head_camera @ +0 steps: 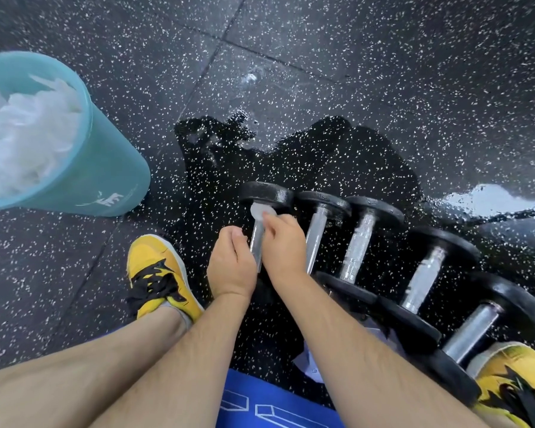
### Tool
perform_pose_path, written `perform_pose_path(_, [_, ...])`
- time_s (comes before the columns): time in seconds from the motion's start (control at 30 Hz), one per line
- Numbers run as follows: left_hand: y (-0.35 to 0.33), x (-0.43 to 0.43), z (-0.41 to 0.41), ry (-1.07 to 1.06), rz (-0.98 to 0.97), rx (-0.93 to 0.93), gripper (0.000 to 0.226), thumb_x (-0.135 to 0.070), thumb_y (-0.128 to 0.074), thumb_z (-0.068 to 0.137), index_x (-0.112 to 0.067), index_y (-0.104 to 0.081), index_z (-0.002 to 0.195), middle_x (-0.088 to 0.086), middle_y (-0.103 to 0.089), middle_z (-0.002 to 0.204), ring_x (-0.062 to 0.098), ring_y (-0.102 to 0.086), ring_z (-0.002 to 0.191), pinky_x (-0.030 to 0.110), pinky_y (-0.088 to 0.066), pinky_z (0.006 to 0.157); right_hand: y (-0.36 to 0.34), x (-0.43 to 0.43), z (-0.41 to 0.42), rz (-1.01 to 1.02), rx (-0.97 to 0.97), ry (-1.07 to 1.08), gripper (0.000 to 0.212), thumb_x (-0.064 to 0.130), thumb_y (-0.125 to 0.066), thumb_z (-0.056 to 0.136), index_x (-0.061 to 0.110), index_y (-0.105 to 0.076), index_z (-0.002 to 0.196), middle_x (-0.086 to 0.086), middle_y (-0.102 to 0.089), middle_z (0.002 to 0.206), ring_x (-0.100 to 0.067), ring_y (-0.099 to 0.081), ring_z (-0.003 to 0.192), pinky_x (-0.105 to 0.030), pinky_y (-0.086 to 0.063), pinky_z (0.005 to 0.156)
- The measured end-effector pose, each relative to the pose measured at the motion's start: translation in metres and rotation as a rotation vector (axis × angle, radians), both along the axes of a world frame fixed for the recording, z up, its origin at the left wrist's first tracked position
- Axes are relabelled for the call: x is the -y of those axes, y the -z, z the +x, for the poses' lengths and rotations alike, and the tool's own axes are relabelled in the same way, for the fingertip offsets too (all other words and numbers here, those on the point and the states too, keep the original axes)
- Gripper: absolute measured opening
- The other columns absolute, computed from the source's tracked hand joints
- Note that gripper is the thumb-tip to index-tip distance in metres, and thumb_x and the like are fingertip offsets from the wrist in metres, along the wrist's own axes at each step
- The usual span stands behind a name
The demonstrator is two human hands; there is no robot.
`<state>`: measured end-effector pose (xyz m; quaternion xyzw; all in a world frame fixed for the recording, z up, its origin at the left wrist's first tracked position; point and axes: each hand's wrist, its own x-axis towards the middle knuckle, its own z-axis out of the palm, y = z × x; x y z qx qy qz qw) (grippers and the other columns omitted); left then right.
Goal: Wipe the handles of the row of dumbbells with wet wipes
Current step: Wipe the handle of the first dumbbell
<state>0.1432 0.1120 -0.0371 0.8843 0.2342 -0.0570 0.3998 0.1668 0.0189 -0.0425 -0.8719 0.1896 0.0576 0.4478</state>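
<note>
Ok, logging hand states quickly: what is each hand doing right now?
Left hand: curled against the leftmost dumbbell handle; grip cannot be told.
Right hand: holding the wet wipe at the top of that handle.

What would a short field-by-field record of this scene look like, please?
Dumbbells: five in a row, black heads, metal handles
Being wiped: leftmost dumbbell
Right hand: pinches a wet wipe at the handle's far end
Left hand: curled beside the same handle; grip hidden
Bin: teal, left of the row, holds crumpled white wipes
Floor: dark speckled rubber, wet patch around the row
Feet: yellow shoes, one at each end of the row
</note>
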Motion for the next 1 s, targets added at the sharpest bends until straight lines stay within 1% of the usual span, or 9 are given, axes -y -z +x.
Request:
perform_pose_path(0.13, [-0.003,0.001,0.001,-0.006,-0.009,-0.014,0.042,-0.050,-0.019,0.092,-0.028,-0.056,0.091,-0.013,-0.067,0.090,0.015,-0.062,0.084,0.038,-0.046,0.071,0.000,-0.005,0.000,-0.111,0.004,-0.110,0.026,0.018,-0.054,0.097,0.008,-0.061,0.074,-0.005,-0.056,0.089,-0.019,-0.050,0.083,-0.036,-0.047,0.077])
perform_pose_path(0.3, [-0.005,0.001,0.000,-0.056,-0.017,-0.005,0.040,-0.043,-0.023,0.095,-0.024,-0.058,0.090,-0.011,-0.067,0.086,0.015,-0.061,0.082,0.037,-0.046,0.071,0.011,0.006,0.011,-0.351,0.102,-0.362,0.010,0.004,-0.065,0.088,0.009,-0.068,0.080,-0.007,-0.059,0.089,-0.023,-0.056,0.082,-0.032,-0.048,0.068])
perform_pose_path(0.37, [-0.005,0.002,-0.001,-0.073,-0.020,0.000,0.039,-0.041,-0.024,0.095,-0.023,-0.058,0.088,-0.011,-0.067,0.085,0.015,-0.060,0.081,0.037,-0.046,0.071,0.016,0.006,0.005,-0.433,0.098,-0.555,0.026,-0.005,-0.068,0.078,0.019,-0.064,0.085,0.001,-0.056,0.094,-0.015,-0.052,0.084,-0.026,-0.047,0.070])
perform_pose_path(0.47, [-0.007,0.003,-0.001,-0.078,-0.009,0.016,0.038,-0.039,-0.025,0.096,-0.022,-0.057,0.086,-0.010,-0.066,0.083,0.017,-0.059,0.079,0.037,-0.045,0.070,0.007,0.014,0.002,-0.412,0.183,-0.695,0.028,-0.008,-0.064,0.076,0.014,-0.067,0.094,-0.001,-0.060,0.099,-0.020,-0.051,0.087,-0.031,-0.047,0.075])
perform_pose_path(0.57, [-0.004,0.002,-0.002,-0.080,0.009,0.009,0.036,-0.038,-0.026,0.098,-0.023,-0.057,0.087,-0.012,-0.066,0.083,0.015,-0.059,0.080,0.036,-0.044,0.069,-0.002,0.019,0.012,-0.443,0.250,-0.684,0.039,-0.006,-0.070,0.075,0.007,-0.068,0.111,-0.005,-0.066,0.106,-0.025,-0.056,0.094,-0.032,-0.051,0.079])
perform_pose_path(0.7, [-0.006,0.000,-0.001,-0.084,0.002,-0.006,0.032,-0.031,-0.031,0.104,-0.021,-0.057,0.089,-0.009,-0.065,0.083,0.015,-0.057,0.077,0.035,-0.041,0.067,-0.002,0.007,0.007,-0.518,0.270,-0.749,0.018,0.004,-0.081,0.064,0.012,-0.068,0.073,-0.005,-0.064,0.082,-0.023,-0.057,0.080,-0.029,-0.050,0.074])
perform_pose_path(0.83, [-0.007,0.000,-0.001,-0.099,0.016,-0.030,0.030,-0.027,-0.033,0.105,-0.019,-0.056,0.088,-0.006,-0.062,0.081,0.017,-0.054,0.074,0.035,-0.035,0.065,-0.006,0.006,0.006,-0.475,0.226,-0.797,0.010,0.002,-0.069,0.079,0.012,-0.069,0.078,-0.003,-0.064,0.085,-0.025,-0.057,0.090,-0.030,-0.049,0.075])
perform_pose_path(0.9, [-0.007,0.000,-0.002,-0.094,0.017,-0.026,0.031,-0.028,-0.033,0.105,-0.018,-0.056,0.086,-0.006,-0.063,0.081,0.017,-0.054,0.075,0.035,-0.035,0.064,-0.009,0.008,0.012,-0.446,0.122,-0.699,0.016,0.002,-0.059,0.084,0.015,-0.069,0.084,0.001,-0.064,0.091,-0.020,-0.054,0.091,-0.028,-0.046,0.068])
perform_pose_path(1.0, [-0.008,0.001,-0.001,-0.103,0.017,-0.026,0.031,-0.029,-0.033,0.105,-0.018,-0.057,0.089,-0.006,-0.061,0.083,0.017,-0.053,0.076,0.034,-0.034,0.065,-0.006,0.005,-0.004,-0.285,0.110,-0.507,0.021,0.004,-0.055,0.088,0.015,-0.073,0.091,0.000,-0.067,0.095,-0.020,-0.055,0.090,-0.035,-0.050,0.073])
